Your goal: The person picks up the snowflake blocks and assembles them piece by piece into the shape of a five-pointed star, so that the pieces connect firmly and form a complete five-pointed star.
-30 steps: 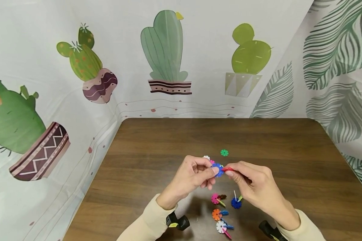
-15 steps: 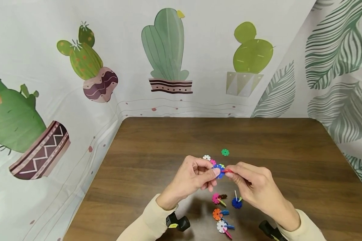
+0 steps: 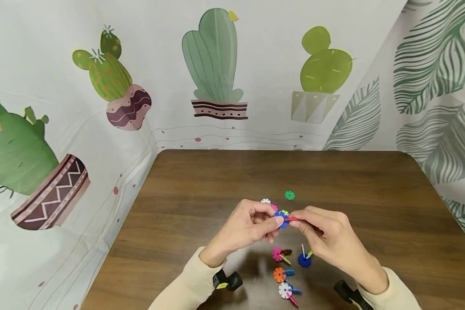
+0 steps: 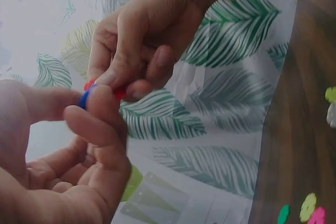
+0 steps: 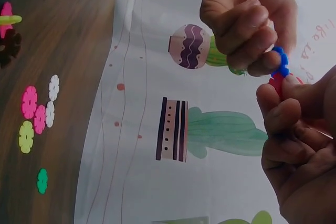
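Between thumb and fingers my left hand [image 3: 249, 226] pinches a blue notched disc [image 3: 282, 219], a flat snowflake-shaped building piece. My right hand [image 3: 329, 230] pinches a red notched disc [image 3: 292, 218], seen edge-on, against the right rim of the blue one. Both discs are held above the table and meet at their edges. In the right wrist view the blue disc [image 5: 281, 61] and the red disc [image 5: 276, 82] stand at an angle to each other. How deep their slots engage is hidden by the fingertips.
Joined disc pairs and clusters lie nearer the person: pink with brown and lime [image 3: 277, 254], dark blue [image 3: 304, 260], orange [image 3: 279, 274] and white [image 3: 284, 290]. A loose green disc [image 3: 289, 195] lies beyond the hands. Several loose discs, including a pink disc [image 5: 29, 102], lie on the wooden table [image 3: 178, 193].
The two hands stay nearly in place, still pressing the red and blue discs together. The red disc shifts slightly in the right fingers. The head view tilts a little.
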Available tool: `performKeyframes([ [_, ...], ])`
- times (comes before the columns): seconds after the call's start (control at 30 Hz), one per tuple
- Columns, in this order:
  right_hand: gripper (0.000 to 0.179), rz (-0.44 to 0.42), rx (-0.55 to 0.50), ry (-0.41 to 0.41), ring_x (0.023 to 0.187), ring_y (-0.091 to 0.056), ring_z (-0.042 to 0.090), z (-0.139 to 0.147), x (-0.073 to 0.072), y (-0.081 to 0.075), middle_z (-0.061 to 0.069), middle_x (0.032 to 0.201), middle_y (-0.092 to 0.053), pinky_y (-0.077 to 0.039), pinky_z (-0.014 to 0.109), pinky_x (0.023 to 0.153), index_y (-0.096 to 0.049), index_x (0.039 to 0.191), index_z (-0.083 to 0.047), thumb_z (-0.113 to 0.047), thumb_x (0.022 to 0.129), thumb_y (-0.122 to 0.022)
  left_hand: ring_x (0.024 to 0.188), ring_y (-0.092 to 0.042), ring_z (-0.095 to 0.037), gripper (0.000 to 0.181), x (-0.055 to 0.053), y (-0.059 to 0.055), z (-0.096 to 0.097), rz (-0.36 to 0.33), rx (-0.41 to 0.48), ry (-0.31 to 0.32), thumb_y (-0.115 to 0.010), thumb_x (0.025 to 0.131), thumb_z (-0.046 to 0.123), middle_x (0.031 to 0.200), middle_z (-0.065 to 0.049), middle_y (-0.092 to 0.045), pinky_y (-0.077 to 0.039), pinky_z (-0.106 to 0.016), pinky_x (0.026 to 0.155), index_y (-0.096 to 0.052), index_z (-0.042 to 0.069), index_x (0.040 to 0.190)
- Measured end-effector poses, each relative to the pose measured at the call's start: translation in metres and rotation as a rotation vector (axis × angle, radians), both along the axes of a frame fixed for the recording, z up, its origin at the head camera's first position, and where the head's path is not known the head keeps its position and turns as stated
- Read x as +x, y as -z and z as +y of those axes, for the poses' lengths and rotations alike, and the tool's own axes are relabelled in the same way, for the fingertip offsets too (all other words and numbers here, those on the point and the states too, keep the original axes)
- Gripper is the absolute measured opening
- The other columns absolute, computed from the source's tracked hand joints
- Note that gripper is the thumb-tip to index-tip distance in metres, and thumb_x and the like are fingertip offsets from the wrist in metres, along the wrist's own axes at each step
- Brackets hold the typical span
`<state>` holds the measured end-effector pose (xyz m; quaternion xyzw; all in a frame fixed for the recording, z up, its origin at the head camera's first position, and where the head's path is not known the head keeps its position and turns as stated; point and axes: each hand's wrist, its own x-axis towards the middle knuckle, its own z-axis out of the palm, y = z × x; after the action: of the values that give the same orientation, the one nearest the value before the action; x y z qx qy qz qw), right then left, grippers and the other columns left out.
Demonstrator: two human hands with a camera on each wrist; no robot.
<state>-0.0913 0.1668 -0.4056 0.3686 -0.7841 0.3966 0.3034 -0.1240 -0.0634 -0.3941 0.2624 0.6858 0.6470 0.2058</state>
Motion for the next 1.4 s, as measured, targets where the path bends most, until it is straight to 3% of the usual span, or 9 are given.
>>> performKeyframes([
  [0.27,0.023,-0.052,0.029,-0.002,0.064,-0.045,-0.009,0.002,0.003,-0.002,-0.012,0.081,-0.069,-0.038,0.003,0.056,-0.079,0.102,-0.016,-0.031,0.109,-0.063,0.06,-0.069,-0.007,0.012,0.0,-0.002,0.001,-0.008,-0.007,-0.041,-0.071,0.101,0.008,0.081,-0.023,-0.073,-0.041,-0.018,0.048,-0.073,-0.003,0.105],
  [0.5,0.029,0.0,0.007,0.011,0.063,-0.043,-0.009,0.0,0.002,-0.002,-0.013,0.08,-0.068,-0.035,0.002,0.055,-0.079,0.1,-0.016,-0.035,0.11,-0.06,0.061,-0.069,-0.007,0.012,0.001,-0.005,-0.001,-0.063,0.016,-0.041,-0.07,0.101,0.006,0.081,-0.013,-0.074,-0.057,-0.019,0.059,-0.072,-0.006,0.105],
  [0.73,0.032,0.023,-0.012,0.024,0.063,-0.045,-0.008,-0.002,0.002,-0.004,-0.01,0.08,-0.071,-0.036,0.003,0.055,-0.08,0.096,-0.013,-0.035,0.11,-0.061,0.061,-0.07,-0.006,0.013,0.0,-0.006,-0.003,-0.045,0.005,-0.043,-0.071,0.1,0.006,0.084,-0.03,-0.072,-0.057,-0.019,0.059,-0.072,-0.005,0.106],
  [0.87,0.027,0.057,-0.069,0.115,0.063,-0.051,-0.005,0.004,0.003,-0.006,-0.004,0.078,-0.074,-0.04,0.005,0.056,-0.081,0.092,-0.01,-0.028,0.107,-0.068,0.061,-0.07,-0.007,0.013,-0.001,-0.011,-0.01,-0.04,0.033,-0.114,-0.07,0.099,0.005,0.079,-0.018,-0.074,-0.056,-0.019,0.058,-0.072,-0.006,0.104],
  [0.97,0.005,-0.015,-0.15,0.182,0.06,-0.055,-0.005,0.014,0.005,-0.011,-0.003,0.076,-0.074,-0.047,0.006,0.059,-0.081,0.093,-0.009,-0.01,0.097,-0.079,0.06,-0.069,-0.008,0.011,-0.003,-0.018,-0.019,-0.061,0.078,-0.199,-0.069,0.098,0.003,0.077,-0.008,-0.073,-0.056,-0.019,0.058,-0.07,-0.007,0.101],
  [1.03,0.015,-0.109,-0.187,0.195,0.059,-0.06,-0.004,0.018,0.007,-0.014,-0.005,0.076,-0.075,-0.052,0.009,0.062,-0.081,0.095,-0.01,0.003,0.088,-0.084,0.06,-0.068,-0.008,0.011,-0.004,-0.021,-0.023,-0.064,0.094,-0.22,-0.069,0.098,0.003,0.076,-0.004,-0.072,-0.056,-0.018,0.058,-0.07,-0.008,0.1],
  [1.13,0.036,-0.239,-0.198,0.168,0.055,-0.061,-0.003,0.016,0.012,-0.019,-0.008,0.079,-0.077,-0.053,0.011,0.059,-0.08,0.101,-0.011,0.017,0.079,-0.082,0.06,-0.069,-0.008,0.013,-0.003,-0.02,-0.023,-0.058,0.103,-0.192,-0.068,0.099,0.003,0.075,-0.002,-0.072,-0.055,-0.018,0.058,-0.069,-0.009,0.1],
  [1.3,0.041,-0.324,-0.248,0.038,0.055,-0.066,0.002,0.007,0.015,-0.018,-0.004,0.086,-0.081,-0.054,0.018,0.054,-0.076,0.106,-0.008,0.024,0.08,-0.077,0.059,-0.069,-0.007,0.014,0.002,-0.015,-0.012,-0.049,0.123,-0.137,-0.067,0.097,0.001,0.078,-0.027,-0.071,-0.054,-0.017,0.057,-0.068,-0.012,0.102],
  [1.4,0.043,-0.314,-0.262,-0.052,0.057,-0.066,0.001,0.002,0.013,-0.015,-0.002,0.087,-0.081,-0.054,0.019,0.052,-0.076,0.108,-0.007,0.026,0.079,-0.076,0.059,-0.068,-0.006,0.015,0.005,-0.013,-0.007,-0.058,0.139,-0.105,-0.067,0.097,0.0,0.083,-0.042,-0.066,-0.054,-0.017,0.057,-0.067,-0.013,0.104],
])
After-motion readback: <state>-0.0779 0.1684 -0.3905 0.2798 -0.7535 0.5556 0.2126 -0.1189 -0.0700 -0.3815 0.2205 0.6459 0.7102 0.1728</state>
